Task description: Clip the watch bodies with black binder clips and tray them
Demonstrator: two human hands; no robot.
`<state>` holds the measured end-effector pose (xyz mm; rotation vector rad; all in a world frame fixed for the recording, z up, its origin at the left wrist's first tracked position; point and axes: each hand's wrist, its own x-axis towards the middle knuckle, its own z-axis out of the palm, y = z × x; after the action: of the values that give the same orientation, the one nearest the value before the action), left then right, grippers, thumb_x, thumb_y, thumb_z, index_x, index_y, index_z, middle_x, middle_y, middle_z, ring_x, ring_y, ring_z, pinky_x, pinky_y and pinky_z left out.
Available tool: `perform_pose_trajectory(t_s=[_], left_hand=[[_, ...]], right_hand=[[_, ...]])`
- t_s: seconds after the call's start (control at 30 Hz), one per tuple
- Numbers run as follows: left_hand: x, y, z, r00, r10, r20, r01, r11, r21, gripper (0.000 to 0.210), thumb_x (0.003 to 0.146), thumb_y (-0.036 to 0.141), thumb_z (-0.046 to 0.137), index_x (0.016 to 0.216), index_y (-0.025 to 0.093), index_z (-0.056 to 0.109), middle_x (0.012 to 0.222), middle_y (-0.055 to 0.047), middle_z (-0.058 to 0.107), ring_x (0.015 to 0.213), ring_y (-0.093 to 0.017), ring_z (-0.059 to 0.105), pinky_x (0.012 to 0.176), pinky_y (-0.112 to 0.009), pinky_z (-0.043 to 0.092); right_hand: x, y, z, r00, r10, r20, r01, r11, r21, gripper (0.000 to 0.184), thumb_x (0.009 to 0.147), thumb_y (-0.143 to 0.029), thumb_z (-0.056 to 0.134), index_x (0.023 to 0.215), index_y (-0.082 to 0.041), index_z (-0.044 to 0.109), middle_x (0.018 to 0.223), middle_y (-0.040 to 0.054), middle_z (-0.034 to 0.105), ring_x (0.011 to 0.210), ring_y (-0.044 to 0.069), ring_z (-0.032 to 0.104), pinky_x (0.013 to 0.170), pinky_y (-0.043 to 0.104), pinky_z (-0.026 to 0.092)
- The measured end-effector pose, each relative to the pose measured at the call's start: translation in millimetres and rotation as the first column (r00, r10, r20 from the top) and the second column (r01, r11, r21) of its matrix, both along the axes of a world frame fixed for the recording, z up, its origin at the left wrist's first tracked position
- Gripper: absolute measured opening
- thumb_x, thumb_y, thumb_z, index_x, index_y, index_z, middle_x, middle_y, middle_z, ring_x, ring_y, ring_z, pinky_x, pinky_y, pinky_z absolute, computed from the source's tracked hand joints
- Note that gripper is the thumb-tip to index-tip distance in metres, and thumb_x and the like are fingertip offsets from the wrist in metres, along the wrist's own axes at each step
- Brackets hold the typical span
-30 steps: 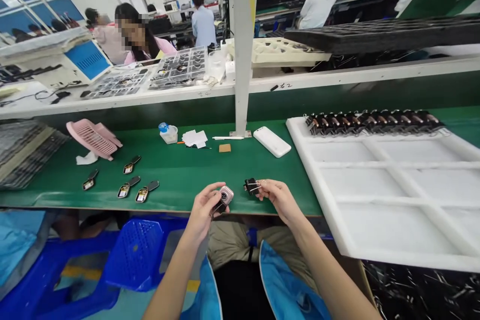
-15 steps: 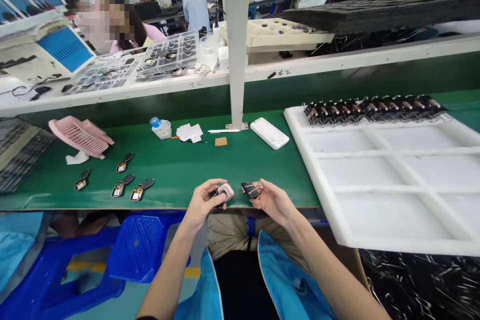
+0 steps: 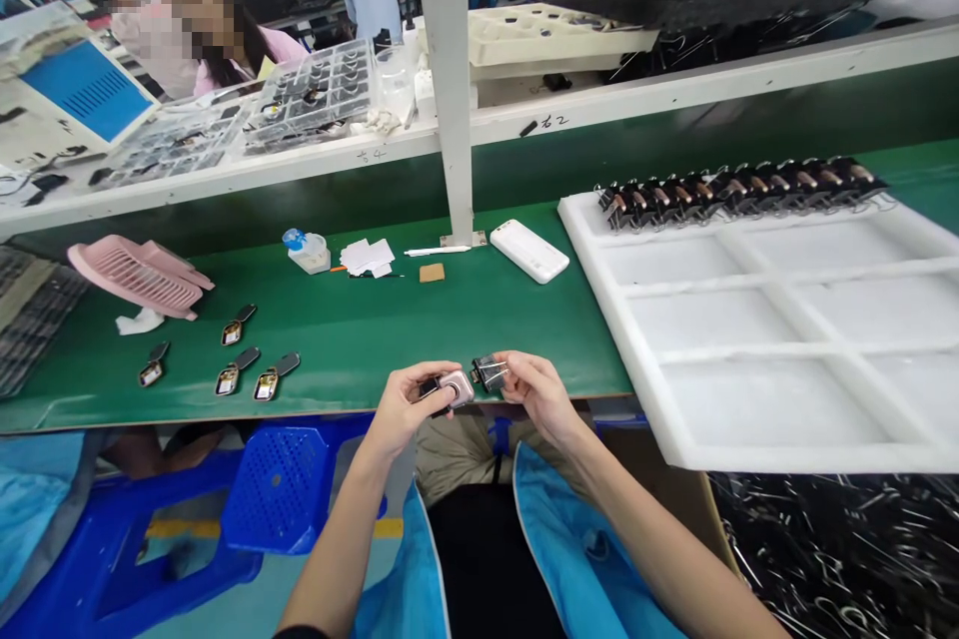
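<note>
Just above the bench's front edge, my left hand (image 3: 399, 411) is closed around a small pink watch case (image 3: 460, 387), thumb on its face. A black clip part shows at the case's left side, partly hidden by the fingers. My right hand (image 3: 540, 397) pinches a black binder clip (image 3: 486, 374) by its wire handles. The clip's jaw end points left, close to the upper right of the watch case; whether they touch I cannot tell. To the left, several opened watch cases (image 3: 266, 382) lie on the green bench (image 3: 337, 329) with dark covers folded out.
At right, a white foam tray (image 3: 749, 353) carries a row of binder-clipped pieces (image 3: 741, 192) along its back. Below it is a heap of binder clips (image 3: 831, 559). A white power bank (image 3: 529, 251), pen (image 3: 439, 252), bottle (image 3: 309, 255) and pink fan (image 3: 139, 272) sit farther back.
The binder clip in my right hand has moved left, closer to the watch case, and turned. My left hand keeps its hold. The whole view has shifted slightly.
</note>
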<state>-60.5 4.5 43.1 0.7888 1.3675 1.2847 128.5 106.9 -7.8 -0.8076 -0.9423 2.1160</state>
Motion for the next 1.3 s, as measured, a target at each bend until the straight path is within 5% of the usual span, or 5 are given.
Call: perform_pose_trajectory(t_s=[0.2, 0.57, 1.07, 1.17, 1.3], left_hand=[[-1, 1, 0.9, 0.985, -0.085, -0.148, 0.077, 0.995, -0.064, 0.037, 0.081, 0.037, 0.087, 0.114, 0.019, 0.085, 0.100, -0.011, 0.080, 0.071, -0.017, 0.068, 0.063, -0.027, 0.057], [1, 1, -6.7, 0.974, -0.118, -0.194, 0.097, 0.988, -0.116, 0.038, 0.083, 0.038, 0.085, 0.115, 0.019, 0.086, 0.095, -0.011, 0.082, 0.064, -0.015, 0.065, 0.062, -0.027, 0.054], [-6, 11, -18.4, 0.975, -0.169, -0.142, 0.151, 0.980, -0.128, 0.045, 0.075, 0.044, 0.092, 0.111, 0.017, 0.087, 0.086, -0.010, 0.081, 0.057, -0.013, 0.061, 0.059, -0.026, 0.052], [-5, 17, -19.1, 0.976, -0.189, -0.108, 0.173, 0.975, -0.141, 0.048, 0.072, 0.045, 0.093, 0.109, 0.016, 0.087, 0.087, -0.010, 0.081, 0.057, -0.014, 0.062, 0.059, -0.027, 0.053], [-2, 25, -11.3, 0.946, -0.303, -0.117, 0.285, 0.947, -0.149, 0.047, 0.074, 0.048, 0.091, 0.108, 0.016, 0.087, 0.087, -0.011, 0.080, 0.060, -0.016, 0.064, 0.060, -0.029, 0.055]], right_hand=[[5, -8, 1.4, 0.996, 0.016, 0.085, -0.026, 0.993, 0.116, 0.056, 0.077, -0.069, 0.085, 0.088, -0.015, 0.081, 0.057, -0.0035, 0.043, 0.054, 0.010, 0.031, 0.051, 0.025, 0.024], [8, -20, 0.5, 0.976, -0.021, 0.219, -0.050, 0.948, 0.316, 0.045, 0.089, -0.064, 0.075, 0.096, -0.019, 0.084, 0.080, 0.0061, 0.073, 0.077, 0.024, 0.066, 0.077, 0.036, 0.054], [6, -26, -5.0, 0.964, -0.076, 0.256, -0.007, 0.952, 0.306, 0.053, 0.090, -0.069, 0.072, 0.098, -0.018, 0.082, 0.090, 0.0078, 0.076, 0.082, 0.022, 0.065, 0.073, 0.032, 0.053], [11, -24, 1.0, 0.954, -0.110, 0.280, 0.012, 0.944, 0.330, 0.048, 0.093, -0.064, 0.071, 0.094, -0.017, 0.081, 0.080, 0.0047, 0.071, 0.073, 0.019, 0.060, 0.067, 0.030, 0.048], [30, -15, 23.6, 0.928, -0.038, 0.370, -0.111, 0.922, 0.372, 0.036, 0.093, -0.044, 0.075, 0.117, -0.018, 0.078, 0.079, 0.0006, 0.070, 0.067, 0.015, 0.058, 0.064, 0.027, 0.045]])
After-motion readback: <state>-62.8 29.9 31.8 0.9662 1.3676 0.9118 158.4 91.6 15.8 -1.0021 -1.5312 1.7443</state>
